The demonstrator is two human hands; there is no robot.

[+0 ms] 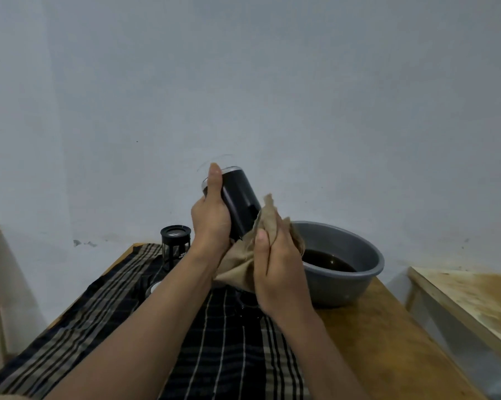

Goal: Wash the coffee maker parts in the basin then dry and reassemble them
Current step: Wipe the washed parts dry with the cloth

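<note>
Our left hand (pixel 211 220) grips the tilted black canister (pixel 239 202). Our right hand (pixel 279 268) clutches a tan cloth (pixel 240 267) against its lower end, with the basin (pixel 369 255) at three o'clock.

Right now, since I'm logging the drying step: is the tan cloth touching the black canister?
Touching. The head view shows the tan cloth pressed against the black canister, low down.

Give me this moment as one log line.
stage: drying | left hand: grips black cylinder, tilted | right hand: holds tan cloth against it | basin: dark water
</note>
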